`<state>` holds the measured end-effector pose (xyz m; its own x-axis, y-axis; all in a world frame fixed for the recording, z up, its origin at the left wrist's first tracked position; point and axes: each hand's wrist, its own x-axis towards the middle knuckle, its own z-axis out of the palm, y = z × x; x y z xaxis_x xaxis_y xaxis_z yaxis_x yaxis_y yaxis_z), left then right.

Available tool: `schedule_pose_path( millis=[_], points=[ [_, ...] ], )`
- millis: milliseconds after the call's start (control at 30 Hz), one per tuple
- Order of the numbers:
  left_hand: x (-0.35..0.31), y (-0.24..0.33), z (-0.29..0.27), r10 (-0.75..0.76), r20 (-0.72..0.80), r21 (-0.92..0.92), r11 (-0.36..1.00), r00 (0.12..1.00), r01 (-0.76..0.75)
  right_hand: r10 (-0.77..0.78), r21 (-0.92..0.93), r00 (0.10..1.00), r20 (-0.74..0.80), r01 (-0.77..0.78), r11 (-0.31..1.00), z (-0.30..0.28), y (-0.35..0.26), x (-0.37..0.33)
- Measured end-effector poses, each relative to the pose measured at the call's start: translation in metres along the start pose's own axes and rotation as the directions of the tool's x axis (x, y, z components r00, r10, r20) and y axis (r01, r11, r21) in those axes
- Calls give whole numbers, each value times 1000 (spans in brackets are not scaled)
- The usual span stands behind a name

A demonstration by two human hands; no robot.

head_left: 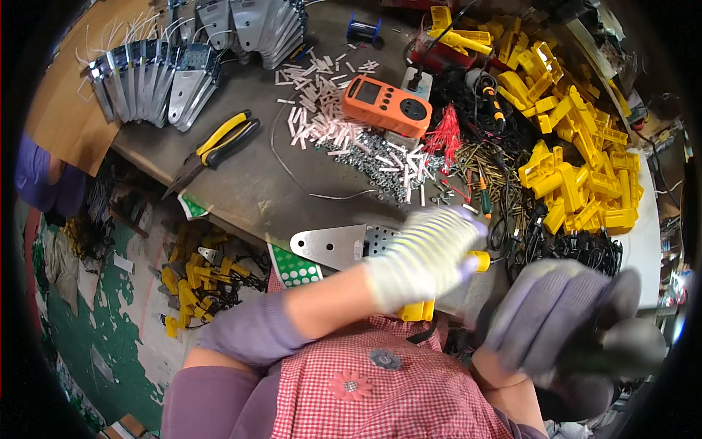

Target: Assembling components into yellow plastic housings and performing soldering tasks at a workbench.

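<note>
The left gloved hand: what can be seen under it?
A silver metal plate with holes reaches partly under the left hand; yellow plastic shows at its right and lower edges. The rest underneath is hidden.

Table (256, 190) is sitting in even, moderate light; right hand (548, 314) is blurring heavily, left hand (425, 252) less; fisheye is warping edges, corners going black.

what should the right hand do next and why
Probably move the right hand in toward the metal plate: the left hand partly covers the plate's perforated end, with a yellow plastic piece showing beside it, while the right is off to the side, apart from the plate. Blur hides whether it holds anything, so this is tentative.
</note>
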<state>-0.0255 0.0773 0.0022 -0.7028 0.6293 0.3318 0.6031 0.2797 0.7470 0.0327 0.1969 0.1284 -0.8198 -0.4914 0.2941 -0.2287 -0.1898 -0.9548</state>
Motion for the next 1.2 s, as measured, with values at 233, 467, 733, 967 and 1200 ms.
schedule_pose_path(
  millis=[233,467,733,967,1200],
  points=[
    [-71,-48,-43,-1,24,270,963,1000,-5,-280,-157,811,-513,232,960,-25,85,11],
    [-66,-44,-38,-68,19,296,953,998,59,-88,-37,940,-330,80,996,-25,99,26],
    [-68,-42,-37,-136,21,286,950,991,124,-137,-181,907,-397,69,981,-30,115,12],
    [-65,-35,-41,-148,33,315,940,988,130,-48,-86,912,-408,14,996,-20,114,24],
    [-64,-41,-45,-75,-36,252,964,997,82,-237,290,861,-451,392,873,-67,70,11]
  ],
)
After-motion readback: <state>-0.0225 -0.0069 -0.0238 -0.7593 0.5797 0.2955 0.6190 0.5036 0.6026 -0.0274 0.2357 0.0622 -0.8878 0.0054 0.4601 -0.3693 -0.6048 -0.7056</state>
